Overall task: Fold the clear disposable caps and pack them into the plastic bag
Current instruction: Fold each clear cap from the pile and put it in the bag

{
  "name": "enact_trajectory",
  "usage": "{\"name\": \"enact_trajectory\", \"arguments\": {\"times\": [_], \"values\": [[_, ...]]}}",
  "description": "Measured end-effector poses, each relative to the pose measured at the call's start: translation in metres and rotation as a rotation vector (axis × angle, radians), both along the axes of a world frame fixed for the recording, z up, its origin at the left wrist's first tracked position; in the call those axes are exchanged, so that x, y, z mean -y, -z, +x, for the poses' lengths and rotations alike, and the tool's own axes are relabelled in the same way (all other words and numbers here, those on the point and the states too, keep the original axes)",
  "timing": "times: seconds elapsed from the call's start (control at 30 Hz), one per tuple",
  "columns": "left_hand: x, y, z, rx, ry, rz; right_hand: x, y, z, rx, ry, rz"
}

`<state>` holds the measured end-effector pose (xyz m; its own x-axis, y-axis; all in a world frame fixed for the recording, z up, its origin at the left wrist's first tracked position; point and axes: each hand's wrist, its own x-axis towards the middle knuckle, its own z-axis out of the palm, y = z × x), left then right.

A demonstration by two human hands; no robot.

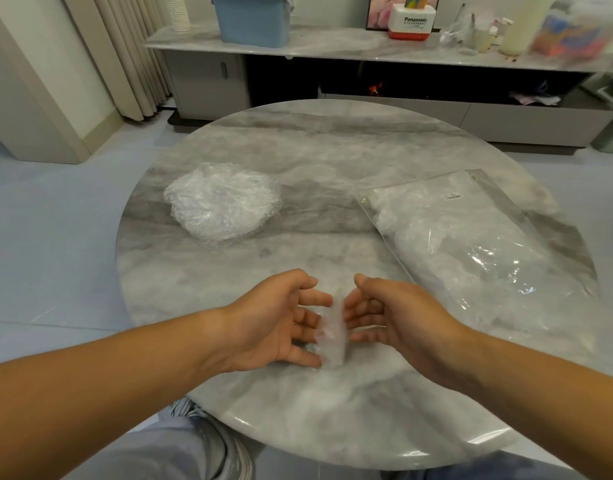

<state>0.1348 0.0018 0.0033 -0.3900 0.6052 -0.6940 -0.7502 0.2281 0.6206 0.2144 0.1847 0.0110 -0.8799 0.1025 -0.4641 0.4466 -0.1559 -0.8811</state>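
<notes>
Left hand point(273, 320), right hand point(398, 317) lightly on folded cap point(333, 336); cap-filled plastic bag point(471, 244)

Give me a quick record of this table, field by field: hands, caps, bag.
hands: left hand and right hand face each other, fingers touching one cap
cap state: bunched narrow, between the hands
pile of caps: unfolded, left side of table
plastic bag: flat on the right, caps inside
table type: round, marble

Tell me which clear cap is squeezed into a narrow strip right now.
The cap between the left hand and right hand; the heap at the far left is puffed and round, the rest sit inside the bag.
</notes>
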Motion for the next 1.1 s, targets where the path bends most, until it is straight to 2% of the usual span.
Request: {"name": "enact_trajectory", "arguments": {"times": [0.07, 0.1, 0.17, 0.23, 0.43, 0.57, 0.67, 0.8, 0.87, 0.93, 1.0, 1.07, 1.1], "values": [[-0.001, 0.003, 0.002, 0.013, -0.006, 0.015, 0.001, 0.007, 0.003, -0.119, -0.062, 0.130], [-0.001, 0.004, 0.002, 0.016, -0.008, 0.019, 0.001, 0.011, 0.007, -0.197, -0.146, 0.278], [0.000, 0.005, 0.004, 0.018, -0.017, 0.032, 0.000, 0.019, 0.016, -0.372, -0.417, 0.637], [0.002, 0.005, 0.005, 0.022, -0.035, 0.031, -0.004, 0.025, 0.021, -0.467, -0.598, 0.812], [0.006, -0.001, 0.002, -0.037, -0.042, -0.026, -0.012, 0.032, 0.025, -0.570, -0.766, 1.003], [0.011, -0.009, -0.004, -0.276, -0.107, -0.171, -0.011, 0.039, 0.023, -0.629, -0.819, 1.107], [0.012, -0.009, -0.007, -0.529, 0.045, -0.340, -0.011, 0.040, 0.021, -0.598, -0.859, 1.158], [0.007, -0.009, 0.000, -0.533, 0.248, -0.370, -0.010, 0.039, 0.023, -0.573, -0.904, 1.162], [0.005, -0.003, 0.003, -0.503, 0.246, -0.368, -0.010, 0.036, 0.024, -0.520, -0.841, 1.056], [0.005, 0.004, 0.004, -0.464, 0.163, -0.364, -0.010, 0.030, 0.025, -0.447, -0.574, 0.876], [0.006, 0.006, 0.005, -0.449, 0.084, -0.344, -0.010, 0.026, 0.021, -0.368, -0.299, 0.838], [0.006, 0.006, 0.007, -0.451, 0.029, -0.297, -0.009, 0.024, 0.015, -0.158, -0.200, 0.876], [0.005, 0.005, 0.009, -0.461, 0.013, -0.267, -0.008, 0.023, 0.012, -0.038, -0.171, 0.826]]}}
